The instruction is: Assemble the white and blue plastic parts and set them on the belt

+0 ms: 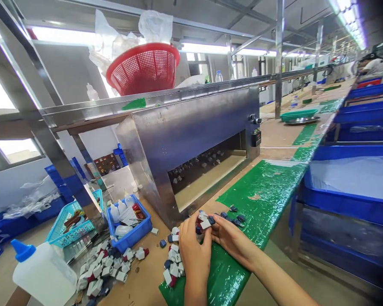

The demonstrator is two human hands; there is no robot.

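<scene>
Through the head camera I start toward the left end of the worktop, where a white bottle with a blue cap leans in my view, well in from the front edge. Just beyond it I have a turquoise basket with a few brown and coloured items in it, then a blue tray carrying small squeeze bottles. Nearer to me than the tray lies a loose heap of small grey-white, dark red and dark blue pieces. A smaller cluster sits to its right, partly on the green sheet that runs along the front edge. Next comes my left hand, fingers and thumb closed around a handful of the pieces, held above the sheet near the worktop's front edge. My right hand is up against that handful, thumb at a dark blue piece; its fingertips are partly hidden, so I can't tell whether it grips. Behind the hands stands a metal box, more pieces visible inside its low opening. Some loose dark blue pieces lie on the sheet just past my right hand. Farther right, beyond the front edge, I see blue bins.
</scene>
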